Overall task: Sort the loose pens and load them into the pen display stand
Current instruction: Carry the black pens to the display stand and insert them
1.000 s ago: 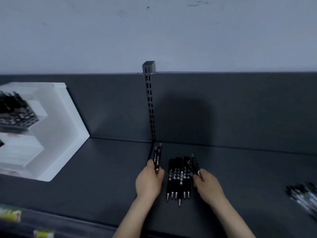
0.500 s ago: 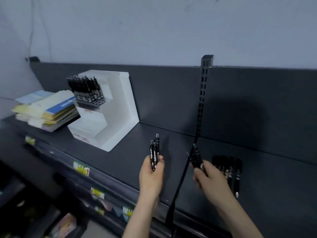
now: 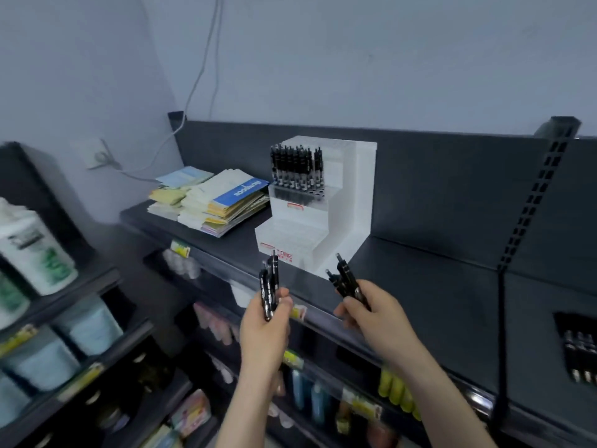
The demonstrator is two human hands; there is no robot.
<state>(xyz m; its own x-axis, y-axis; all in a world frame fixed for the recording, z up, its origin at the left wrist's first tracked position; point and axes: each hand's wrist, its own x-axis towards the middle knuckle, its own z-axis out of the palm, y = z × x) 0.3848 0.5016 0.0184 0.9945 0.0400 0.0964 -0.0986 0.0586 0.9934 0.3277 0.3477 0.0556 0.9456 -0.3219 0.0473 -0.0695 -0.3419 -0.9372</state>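
A white stepped pen display stand [image 3: 342, 218] sits on the dark shelf [image 3: 420, 286], its top tier filled with several black pens [image 3: 297, 168]. My left hand [image 3: 266, 328] grips a few black pens [image 3: 269, 286] upright, just in front of the stand's lowest step. My right hand [image 3: 374, 313] holds a few more black pens [image 3: 347, 279], tilted left, near the stand's right front corner. A row of loose black pens [image 3: 578, 354] lies on the shelf at the far right edge.
A stack of paper booklets [image 3: 219, 202] lies left of the stand. A slotted upright post [image 3: 533, 202] divides the shelf back. Lower shelves hold bottles and packets; white containers [image 3: 35, 253] stand on a side rack at left. A cable hangs down the wall.
The view has swung left, so the stand is now straight ahead and the loose pens are at the right edge. Both hands, each with pens, have moved left up to the stand.
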